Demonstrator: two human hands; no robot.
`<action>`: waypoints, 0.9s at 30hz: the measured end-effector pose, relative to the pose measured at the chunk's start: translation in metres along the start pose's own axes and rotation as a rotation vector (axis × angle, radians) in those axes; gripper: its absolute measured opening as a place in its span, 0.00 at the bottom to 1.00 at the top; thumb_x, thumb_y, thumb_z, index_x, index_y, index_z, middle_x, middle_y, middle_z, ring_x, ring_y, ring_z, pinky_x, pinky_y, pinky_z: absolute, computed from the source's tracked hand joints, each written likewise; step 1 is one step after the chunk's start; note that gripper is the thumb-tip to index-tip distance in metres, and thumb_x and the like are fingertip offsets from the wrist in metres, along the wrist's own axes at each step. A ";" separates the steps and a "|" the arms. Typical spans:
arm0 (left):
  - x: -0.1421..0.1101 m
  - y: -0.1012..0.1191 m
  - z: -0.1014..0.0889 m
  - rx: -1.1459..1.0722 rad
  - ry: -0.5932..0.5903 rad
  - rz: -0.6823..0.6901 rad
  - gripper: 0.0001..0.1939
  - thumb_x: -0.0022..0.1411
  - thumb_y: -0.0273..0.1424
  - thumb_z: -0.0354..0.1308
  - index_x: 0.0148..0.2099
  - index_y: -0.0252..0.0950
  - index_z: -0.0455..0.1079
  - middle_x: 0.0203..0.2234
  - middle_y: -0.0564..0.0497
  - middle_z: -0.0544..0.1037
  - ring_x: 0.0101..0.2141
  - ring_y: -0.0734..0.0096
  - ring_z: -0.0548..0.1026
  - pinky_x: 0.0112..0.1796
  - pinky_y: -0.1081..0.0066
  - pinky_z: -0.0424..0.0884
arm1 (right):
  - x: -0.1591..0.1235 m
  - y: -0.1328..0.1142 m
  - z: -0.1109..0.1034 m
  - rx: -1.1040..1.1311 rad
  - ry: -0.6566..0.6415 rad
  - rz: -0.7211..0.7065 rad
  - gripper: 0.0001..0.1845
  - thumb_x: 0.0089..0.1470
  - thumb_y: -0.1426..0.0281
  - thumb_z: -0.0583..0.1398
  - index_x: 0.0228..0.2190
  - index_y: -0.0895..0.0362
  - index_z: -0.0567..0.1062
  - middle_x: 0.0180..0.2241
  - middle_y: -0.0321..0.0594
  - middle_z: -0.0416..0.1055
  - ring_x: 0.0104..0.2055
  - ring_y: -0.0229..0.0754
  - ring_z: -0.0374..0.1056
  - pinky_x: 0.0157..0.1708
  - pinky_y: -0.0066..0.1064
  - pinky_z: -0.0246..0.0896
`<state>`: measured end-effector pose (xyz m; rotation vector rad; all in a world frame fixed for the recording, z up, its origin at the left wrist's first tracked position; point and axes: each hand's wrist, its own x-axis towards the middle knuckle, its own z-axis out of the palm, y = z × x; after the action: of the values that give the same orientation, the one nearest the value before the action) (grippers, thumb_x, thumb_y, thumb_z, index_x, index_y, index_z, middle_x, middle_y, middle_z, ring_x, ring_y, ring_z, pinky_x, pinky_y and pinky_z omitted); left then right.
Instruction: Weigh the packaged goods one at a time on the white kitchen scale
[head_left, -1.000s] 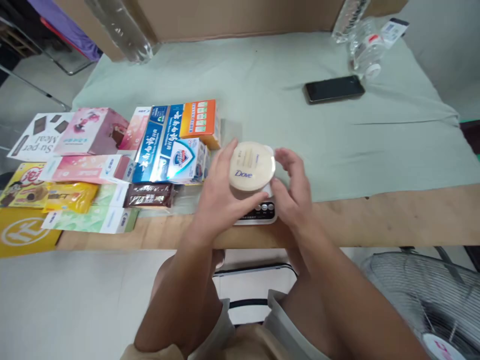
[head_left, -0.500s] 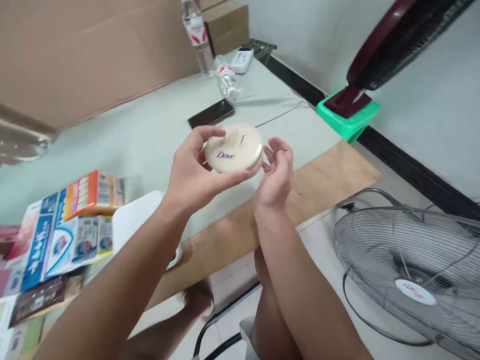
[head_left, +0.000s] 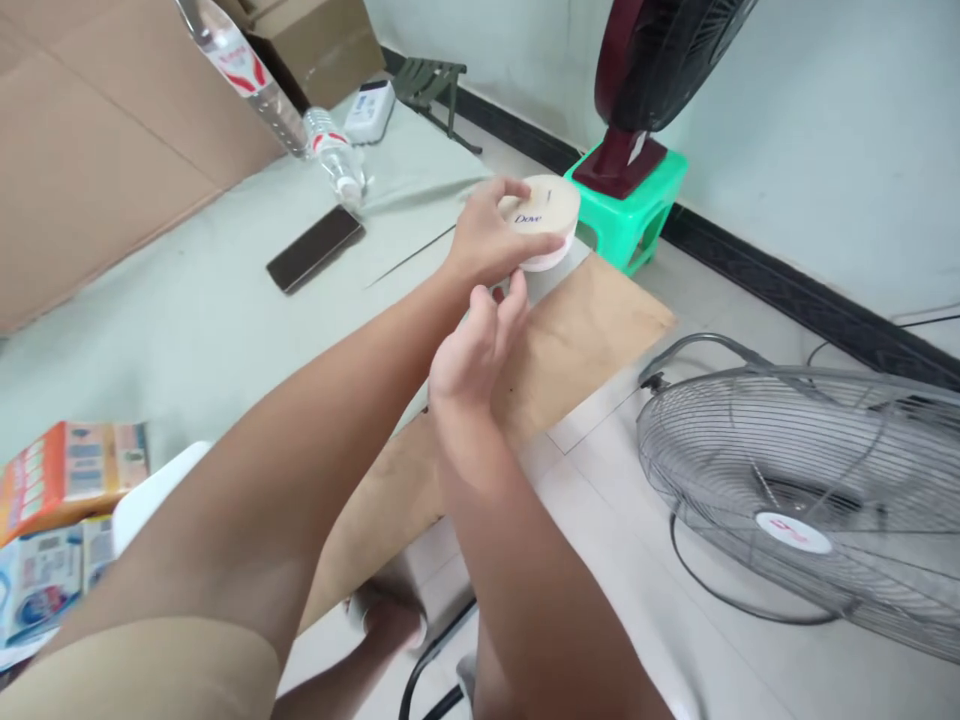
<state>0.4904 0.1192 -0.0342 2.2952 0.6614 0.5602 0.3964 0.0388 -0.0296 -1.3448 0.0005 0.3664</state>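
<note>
My left hand [head_left: 491, 230] grips a round, cream-coloured Dove tub [head_left: 551, 215] by its sides, thumb and fingers across the lid. The tub is held above the right end of the table, its printed lid tilted up towards me. Just below and nearer to me is my right hand [head_left: 476, 345], its palm turned up and fingers apart and partly curled. Its fingertips come close to the underside of my left hand and the tub; whether they touch, I cannot tell. Nothing shows in the right hand.
On the table [head_left: 187, 340] lie a dark phone [head_left: 315, 248], plastic bottles [head_left: 334, 155] and a white device [head_left: 370, 112]. Boxed goods [head_left: 67, 480] sit at lower left. A maroon fan [head_left: 630, 110] stands on a green stool [head_left: 637, 210]; a caged fan [head_left: 795, 490] is at right.
My left hand has carried the tub rightwards and away from me, towards the table's far right end. My right hand now sits below it rather than to its right. The view has shifted right.
</note>
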 end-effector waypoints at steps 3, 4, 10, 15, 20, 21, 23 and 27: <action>0.001 0.006 0.006 0.016 -0.002 0.005 0.27 0.51 0.41 0.78 0.49 0.43 0.72 0.52 0.51 0.78 0.55 0.55 0.76 0.51 0.55 0.73 | 0.007 0.004 0.003 0.038 0.037 -0.012 0.31 0.67 0.62 0.43 0.68 0.55 0.49 0.71 0.58 0.51 0.76 0.57 0.51 0.72 0.66 0.53; 0.002 0.008 0.007 0.017 -0.004 0.011 0.26 0.51 0.37 0.78 0.48 0.43 0.71 0.53 0.48 0.78 0.55 0.54 0.76 0.52 0.55 0.73 | 0.009 0.005 0.003 0.041 0.047 -0.026 0.32 0.67 0.62 0.43 0.69 0.55 0.49 0.70 0.58 0.52 0.76 0.57 0.51 0.71 0.66 0.55; -0.008 0.012 -0.021 -0.226 -0.045 -0.014 0.21 0.52 0.34 0.77 0.44 0.42 0.71 0.46 0.51 0.79 0.53 0.59 0.76 0.55 0.58 0.73 | 0.009 0.000 -0.006 -0.035 0.087 -0.102 0.30 0.66 0.59 0.43 0.65 0.56 0.56 0.64 0.56 0.59 0.70 0.54 0.61 0.61 0.53 0.67; -0.111 -0.005 -0.104 -0.276 0.245 -0.013 0.17 0.62 0.27 0.60 0.25 0.39 0.57 0.21 0.57 0.62 0.25 0.76 0.63 0.30 0.71 0.63 | -0.009 -0.018 -0.012 -0.020 0.100 -0.098 0.04 0.61 0.66 0.51 0.33 0.49 0.58 0.31 0.32 0.58 0.33 0.37 0.64 0.38 0.32 0.66; -0.266 -0.012 -0.177 -0.189 0.316 -0.098 0.25 0.53 0.21 0.55 0.22 0.38 0.38 0.16 0.59 0.41 0.18 0.82 0.41 0.20 0.70 0.38 | -0.050 -0.019 0.005 0.072 -0.039 -0.366 0.24 0.53 0.76 0.56 0.21 0.49 0.45 0.24 0.28 0.36 0.24 0.32 0.38 0.23 0.29 0.40; -0.292 -0.014 -0.188 -0.181 0.327 -0.095 0.26 0.54 0.20 0.55 0.22 0.38 0.37 0.15 0.60 0.41 0.17 0.82 0.40 0.19 0.70 0.37 | -0.062 -0.018 0.009 0.090 -0.106 -0.373 0.25 0.52 0.77 0.56 0.20 0.49 0.43 0.23 0.28 0.35 0.24 0.32 0.36 0.23 0.30 0.36; -0.339 -0.018 -0.205 -0.165 0.385 -0.081 0.27 0.56 0.20 0.56 0.23 0.38 0.36 0.15 0.60 0.40 0.17 0.82 0.40 0.19 0.69 0.37 | -0.090 -0.014 0.018 0.082 -0.241 -0.367 0.26 0.50 0.78 0.56 0.18 0.49 0.42 0.22 0.29 0.34 0.23 0.32 0.33 0.23 0.32 0.31; -0.407 -0.035 -0.229 -0.150 0.604 -0.103 0.30 0.61 0.21 0.57 0.24 0.38 0.35 0.17 0.59 0.39 0.17 0.78 0.40 0.21 0.66 0.38 | -0.146 -0.002 0.037 -0.072 -0.412 -0.410 0.28 0.47 0.76 0.57 0.17 0.50 0.40 0.21 0.29 0.31 0.23 0.32 0.30 0.22 0.33 0.30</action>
<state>0.0373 0.0115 0.0125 1.9328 0.9727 1.2281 0.2515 0.0355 0.0110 -1.2818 -0.6273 0.2898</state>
